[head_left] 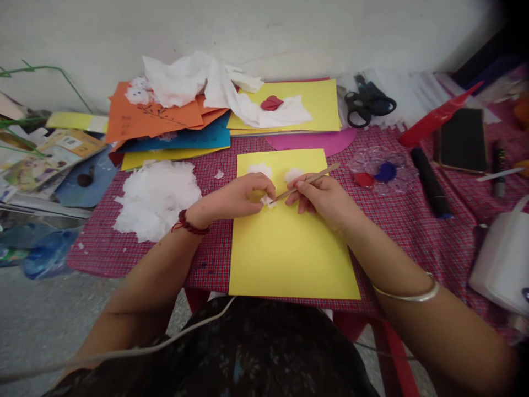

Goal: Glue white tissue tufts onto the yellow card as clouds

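A yellow sheet of paper (289, 253) lies flat in front of me, with two small white paper tufts, one left (261, 169) and one right (292, 175), on its upper part. Above the sheet, my left hand (243, 196) pinches a small crumpled piece of white tissue paper (268, 202) between thumb and fingers. My right hand (320, 197) is closed around a thin wooden stick (320, 173), held like a pen. The stick's lower tip meets the tissue piece at my left fingertips. Left of the sheet lies a heap of white tissue pieces (159, 196), partly behind my left wrist.
Coloured papers (165, 118) and white tissue (182, 80) are stacked against the wall. To the right are black scissors (367, 102), a clear paint palette (400, 171) with red and blue, a red tube-like object (440, 116), a black marker (432, 182) and a white appliance (504, 264).
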Available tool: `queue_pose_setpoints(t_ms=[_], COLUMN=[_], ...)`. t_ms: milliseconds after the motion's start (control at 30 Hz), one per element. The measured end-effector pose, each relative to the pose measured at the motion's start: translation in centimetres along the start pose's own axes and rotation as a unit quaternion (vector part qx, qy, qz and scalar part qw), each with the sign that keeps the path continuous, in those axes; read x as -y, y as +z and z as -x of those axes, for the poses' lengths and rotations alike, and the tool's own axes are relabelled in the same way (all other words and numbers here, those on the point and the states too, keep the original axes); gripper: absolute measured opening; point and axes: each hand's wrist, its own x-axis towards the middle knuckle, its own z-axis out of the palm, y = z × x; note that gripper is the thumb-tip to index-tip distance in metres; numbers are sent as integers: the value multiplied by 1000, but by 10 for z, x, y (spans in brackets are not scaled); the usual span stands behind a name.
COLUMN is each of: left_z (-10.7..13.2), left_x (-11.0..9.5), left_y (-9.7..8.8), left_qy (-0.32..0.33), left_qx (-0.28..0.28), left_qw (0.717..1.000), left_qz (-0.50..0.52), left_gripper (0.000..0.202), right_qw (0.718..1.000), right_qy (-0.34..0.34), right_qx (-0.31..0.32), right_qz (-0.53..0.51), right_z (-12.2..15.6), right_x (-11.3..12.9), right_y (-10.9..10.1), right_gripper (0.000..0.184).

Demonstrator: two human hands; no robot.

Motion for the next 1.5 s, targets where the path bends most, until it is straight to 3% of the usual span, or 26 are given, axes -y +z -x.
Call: queue_pose_setpoints(t_ms=[167, 400, 633, 833, 1000, 1267, 1500], left_z=[-4, -10, -14, -15, -15, -15, -14], left_x=[-1, 5, 12, 13, 15, 15, 12], left_y=[5, 10, 14, 15, 16, 17, 15], left_qy=[-3, -14, -12, -13, -7, -11, -19], left_qx=[-14, -32, -31, -40, -47, -47, -48], left_qw=[1000, 998, 995, 995, 995, 994, 996], left_qz=[-16, -50, -95, -90, -92, -101, -78], left_gripper=[12, 13, 12, 12, 12, 12, 30], right_qw=[1000, 999, 994, 998, 998, 998, 999], right_qy=[12, 28, 36, 22, 28, 14, 12], right_qx=[-6, -13, -61, -22, -50, -39, -41], right_qz=[-6, -28, -86, -47, -38, -42, -21], right_z=[-1, 0, 1, 1, 0, 0, -1], right_x=[1, 2, 6, 3, 3, 2, 1], right_y=[0, 0, -1, -3, -2, 2, 4], right_gripper=[15, 13, 17, 20, 21, 16, 20])
